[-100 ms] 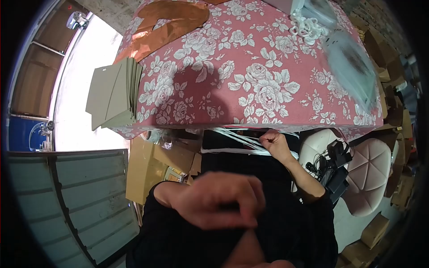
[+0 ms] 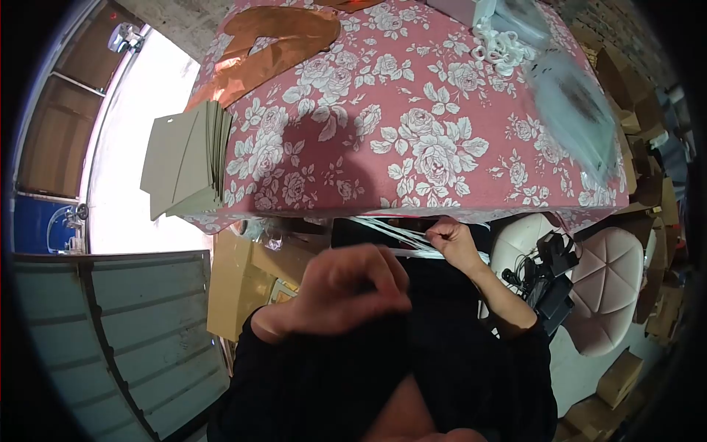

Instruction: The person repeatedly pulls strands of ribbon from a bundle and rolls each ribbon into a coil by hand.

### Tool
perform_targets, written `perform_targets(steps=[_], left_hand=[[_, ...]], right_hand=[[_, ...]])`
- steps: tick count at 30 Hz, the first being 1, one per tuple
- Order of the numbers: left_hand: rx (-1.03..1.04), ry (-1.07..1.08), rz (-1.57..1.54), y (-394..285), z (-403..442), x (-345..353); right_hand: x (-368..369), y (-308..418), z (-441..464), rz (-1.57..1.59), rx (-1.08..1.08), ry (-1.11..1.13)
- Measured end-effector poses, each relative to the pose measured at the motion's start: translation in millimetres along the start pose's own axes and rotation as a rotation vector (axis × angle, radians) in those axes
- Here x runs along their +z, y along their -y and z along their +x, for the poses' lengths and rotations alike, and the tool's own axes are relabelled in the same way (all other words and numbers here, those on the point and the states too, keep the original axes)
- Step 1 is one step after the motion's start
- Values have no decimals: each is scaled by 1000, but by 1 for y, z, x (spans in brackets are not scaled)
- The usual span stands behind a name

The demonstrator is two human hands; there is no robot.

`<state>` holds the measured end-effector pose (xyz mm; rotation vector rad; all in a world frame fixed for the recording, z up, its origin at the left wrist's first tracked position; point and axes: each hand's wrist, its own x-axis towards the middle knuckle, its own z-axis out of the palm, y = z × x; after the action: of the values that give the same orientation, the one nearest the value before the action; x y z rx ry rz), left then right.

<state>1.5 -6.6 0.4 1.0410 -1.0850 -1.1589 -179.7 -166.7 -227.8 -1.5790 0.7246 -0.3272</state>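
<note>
Across the lap, just under the table edge, lies a bundle of white strands [image 2: 394, 232]. My right hand [image 2: 453, 243] is at its right end, with thumb and fingers pinched on some of them. My left hand [image 2: 350, 287] is raised in front of my body, nearer the camera and apart from the bundle. Its fingers are curled, with the index finger and thumb close together. Motion smears it a little, and whatever it may hold cannot be made out.
A pink flowered cloth covers the table [image 2: 317, 162]. Grey-brown cards [image 2: 180, 158] stand at its left corner, near orange foil [image 2: 283, 40]. White rings [image 2: 501, 48] and a plastic bag [image 2: 574, 110] lie at right. Beside me are a cardboard box [image 2: 232, 287] and padded chair [image 2: 607, 287].
My left hand has moved up and slightly left, toward the table edge. My right hand stays at the white strands, almost unmoved. The view has shifted slightly.
</note>
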Motion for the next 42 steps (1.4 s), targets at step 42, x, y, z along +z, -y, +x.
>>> perform_targets(steps=[42], left_hand=[[-302,197,235,196,43,-29]], right_hand=[[-1,26,-16,-273,-277,22]])
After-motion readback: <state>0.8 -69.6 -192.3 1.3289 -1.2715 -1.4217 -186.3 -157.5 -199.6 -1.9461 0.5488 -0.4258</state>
